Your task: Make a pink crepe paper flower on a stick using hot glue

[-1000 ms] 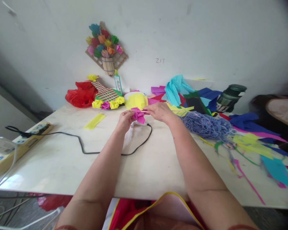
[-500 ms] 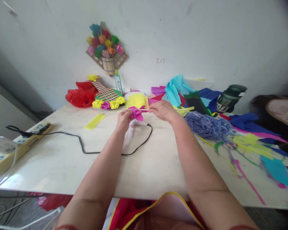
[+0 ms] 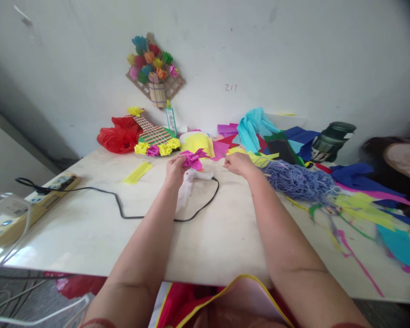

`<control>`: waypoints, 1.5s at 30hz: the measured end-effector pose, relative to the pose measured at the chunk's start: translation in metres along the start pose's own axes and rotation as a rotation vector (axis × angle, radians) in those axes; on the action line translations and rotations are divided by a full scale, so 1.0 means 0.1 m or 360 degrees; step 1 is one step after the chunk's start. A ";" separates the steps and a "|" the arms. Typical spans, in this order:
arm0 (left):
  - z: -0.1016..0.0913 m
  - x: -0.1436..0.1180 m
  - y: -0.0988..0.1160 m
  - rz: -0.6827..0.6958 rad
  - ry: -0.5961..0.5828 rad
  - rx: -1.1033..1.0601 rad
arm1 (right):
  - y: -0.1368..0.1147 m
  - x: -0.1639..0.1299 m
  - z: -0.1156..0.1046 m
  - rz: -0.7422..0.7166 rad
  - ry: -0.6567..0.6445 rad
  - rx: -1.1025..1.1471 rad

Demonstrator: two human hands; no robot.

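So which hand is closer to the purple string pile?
Right. The right hand sits just left of the purple string pile; the left hand is farther left, holding the pink paper flower.

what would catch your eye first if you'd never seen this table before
Probably the bright pink paper flower pinched in the left hand at the middle of the table, with the right hand just beside it, apart from the flower. Next, the jumble of coloured paper scraps and a heap of purple string on the right. On the wall behind hangs a plaque of paper flowers.
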State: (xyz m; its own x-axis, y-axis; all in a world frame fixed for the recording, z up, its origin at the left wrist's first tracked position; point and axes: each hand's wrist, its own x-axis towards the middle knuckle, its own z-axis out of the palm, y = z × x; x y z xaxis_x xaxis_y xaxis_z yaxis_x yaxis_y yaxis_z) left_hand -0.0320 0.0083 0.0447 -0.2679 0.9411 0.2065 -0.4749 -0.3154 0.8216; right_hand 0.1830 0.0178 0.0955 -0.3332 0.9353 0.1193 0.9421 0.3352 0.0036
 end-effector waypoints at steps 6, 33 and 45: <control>-0.04 0.04 0.01 0.0040 0.0004 -0.0027 | -0.08 0.06 0.23 0.0113 -0.0245 -0.0122; -0.17 0.07 -0.08 0.0163 0.0239 0.0028 | -0.70 0.01 0.59 0.0061 0.0126 0.0142; -0.27 0.08 -0.26 0.0050 0.0179 0.0086 | -0.26 0.15 0.64 0.0460 0.0470 0.1164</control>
State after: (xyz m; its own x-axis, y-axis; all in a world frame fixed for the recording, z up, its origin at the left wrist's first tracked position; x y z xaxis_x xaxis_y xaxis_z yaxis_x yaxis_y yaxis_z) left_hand -0.0445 0.0210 0.0104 -0.3756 0.9103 0.1740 -0.4198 -0.3345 0.8437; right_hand 0.1516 0.0305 0.0337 0.0366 0.9616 0.2719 0.6936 0.1714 -0.6996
